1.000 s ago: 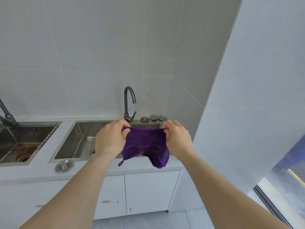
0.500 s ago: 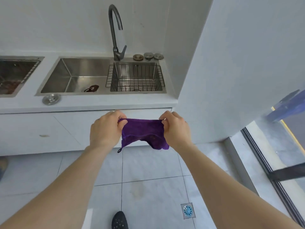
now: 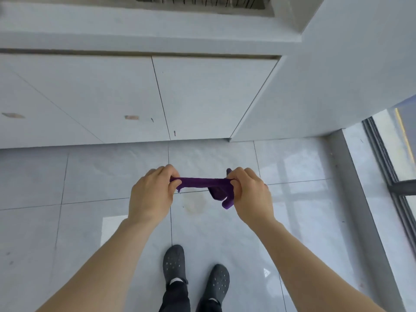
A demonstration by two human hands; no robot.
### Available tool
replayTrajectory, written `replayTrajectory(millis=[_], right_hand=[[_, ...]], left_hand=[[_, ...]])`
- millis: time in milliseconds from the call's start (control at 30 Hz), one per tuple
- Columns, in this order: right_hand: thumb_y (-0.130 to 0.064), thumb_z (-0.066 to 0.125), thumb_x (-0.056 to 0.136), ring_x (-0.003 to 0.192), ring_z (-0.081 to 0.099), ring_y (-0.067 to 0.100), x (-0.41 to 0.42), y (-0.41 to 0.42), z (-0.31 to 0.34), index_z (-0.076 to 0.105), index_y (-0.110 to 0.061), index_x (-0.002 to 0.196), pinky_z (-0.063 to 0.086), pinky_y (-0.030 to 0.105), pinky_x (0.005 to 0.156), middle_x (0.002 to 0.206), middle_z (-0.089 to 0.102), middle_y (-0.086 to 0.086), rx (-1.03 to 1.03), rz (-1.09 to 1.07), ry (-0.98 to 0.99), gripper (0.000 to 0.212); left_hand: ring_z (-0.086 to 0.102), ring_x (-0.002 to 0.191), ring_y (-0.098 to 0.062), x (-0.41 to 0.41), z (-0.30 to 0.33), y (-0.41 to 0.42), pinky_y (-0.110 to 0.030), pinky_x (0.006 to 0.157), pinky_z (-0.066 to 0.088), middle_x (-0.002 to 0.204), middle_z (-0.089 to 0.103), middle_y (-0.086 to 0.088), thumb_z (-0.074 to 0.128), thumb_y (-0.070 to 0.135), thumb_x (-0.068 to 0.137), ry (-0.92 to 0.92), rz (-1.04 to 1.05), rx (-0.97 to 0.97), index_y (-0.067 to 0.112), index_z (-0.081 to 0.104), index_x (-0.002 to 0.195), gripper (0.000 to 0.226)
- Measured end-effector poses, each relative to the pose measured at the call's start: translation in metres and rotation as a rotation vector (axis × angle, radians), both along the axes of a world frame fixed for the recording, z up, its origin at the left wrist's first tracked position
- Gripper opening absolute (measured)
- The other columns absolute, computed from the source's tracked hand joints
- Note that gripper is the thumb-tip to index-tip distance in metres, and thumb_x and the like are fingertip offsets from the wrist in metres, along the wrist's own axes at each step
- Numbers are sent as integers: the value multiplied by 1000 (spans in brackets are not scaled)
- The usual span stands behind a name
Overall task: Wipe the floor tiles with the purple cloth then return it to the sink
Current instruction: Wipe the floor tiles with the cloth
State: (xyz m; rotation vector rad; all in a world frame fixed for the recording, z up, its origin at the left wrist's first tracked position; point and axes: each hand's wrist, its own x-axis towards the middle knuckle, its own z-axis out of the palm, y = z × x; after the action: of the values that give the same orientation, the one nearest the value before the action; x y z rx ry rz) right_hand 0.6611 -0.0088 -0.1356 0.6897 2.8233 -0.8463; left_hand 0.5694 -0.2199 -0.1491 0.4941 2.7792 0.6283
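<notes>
The purple cloth (image 3: 203,183) is stretched edge-on between both hands, above the grey floor tiles (image 3: 101,176). My left hand (image 3: 152,193) pinches its left end, and my right hand (image 3: 249,194) grips the right end, where a fold of cloth hangs down. A faint brownish stain (image 3: 194,204) marks the tile right under the cloth. Only the front rim of the sink (image 3: 202,3), with its wire rack, shows at the top edge.
White cabinet doors (image 3: 108,97) stand under the countertop (image 3: 135,30) ahead. A white wall panel (image 3: 326,86) juts out on the right, and a dark window frame (image 3: 389,181) runs along the floor's right side. My two dark shoes (image 3: 195,273) are on the tiles below.
The view has swung down from the sink to the floor. Both hands have lowered with the cloth, which now looks thin and taut instead of hanging as a broad sheet.
</notes>
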Motion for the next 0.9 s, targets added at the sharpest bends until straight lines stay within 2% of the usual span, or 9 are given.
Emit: replayTrajectory(millis=[100, 233, 400, 467, 567, 633, 667, 767, 900], right_hand=[[-2, 53, 92, 73, 62, 36, 16, -18, -74, 63, -22, 102, 54, 44, 63, 98, 67, 2, -12, -12, -29, 25], [-4, 49, 97, 67, 59, 38, 50, -39, -177, 63, -21, 105, 52, 44, 58, 96, 62, 4, -14, -28, -106, 23], [-3, 51, 94, 62, 56, 35, 93, -54, -295, 62, -23, 103, 49, 40, 54, 92, 59, 2, -44, 13, -179, 25], [-18, 46, 92, 62, 56, 35, 104, -59, -336, 63, -22, 102, 50, 43, 54, 92, 58, 2, -59, 21, -193, 20], [-35, 34, 84, 61, 55, 35, 113, -60, -396, 64, -21, 102, 50, 43, 53, 90, 56, 2, -55, 26, -224, 37], [-18, 52, 88, 60, 53, 33, 115, -59, -437, 64, -21, 102, 50, 42, 53, 90, 55, 2, -40, 38, -247, 19], [-8, 59, 86, 59, 52, 32, 116, -58, -458, 64, -21, 102, 48, 40, 52, 90, 55, 3, -33, 44, -246, 21], [7, 58, 83, 61, 45, 29, 112, -54, -515, 65, -17, 103, 37, 33, 49, 86, 54, 4, 56, 52, -224, 32], [14, 58, 77, 67, 48, 28, 88, -48, -578, 64, -16, 101, 43, 35, 45, 86, 54, 3, 182, 49, -134, 40]], left_hand=[[55, 72, -20, 11, -73, -17, -32, 58, 36, 75, 56, 13, 60, 29, 98, -56, -14, -35, 25, 62, 95, 5], [61, 73, -24, 37, -172, -35, -32, 61, 39, 81, 70, 8, 62, 27, 97, -138, -33, -50, 22, 65, 97, 5], [59, 73, -22, 82, -300, -53, -32, 63, 37, 83, 72, 9, 60, 27, 98, -231, -50, -85, 24, 64, 97, 5], [59, 72, -20, 97, -348, -57, -30, 62, 38, 85, 72, 10, 59, 28, 98, -253, -53, -89, 25, 63, 98, 4], [63, 73, -18, 112, -413, -59, -28, 60, 40, 87, 73, 11, 60, 29, 98, -269, -65, -92, 27, 63, 100, 4], [64, 74, -18, 115, -454, -60, -27, 60, 38, 89, 74, 11, 60, 31, 98, -277, -80, -96, 28, 62, 102, 6], [64, 74, -17, 115, -473, -60, -26, 59, 37, 89, 73, 11, 59, 32, 98, -277, -84, -96, 28, 62, 103, 7], [64, 74, -17, 110, -528, -57, -27, 60, 41, 88, 73, 10, 59, 34, 98, -257, -91, -88, 28, 63, 102, 8], [65, 75, -19, 92, -588, -50, -35, 63, 51, 85, 73, 11, 60, 36, 97, -182, -61, -51, 27, 62, 97, 9]])
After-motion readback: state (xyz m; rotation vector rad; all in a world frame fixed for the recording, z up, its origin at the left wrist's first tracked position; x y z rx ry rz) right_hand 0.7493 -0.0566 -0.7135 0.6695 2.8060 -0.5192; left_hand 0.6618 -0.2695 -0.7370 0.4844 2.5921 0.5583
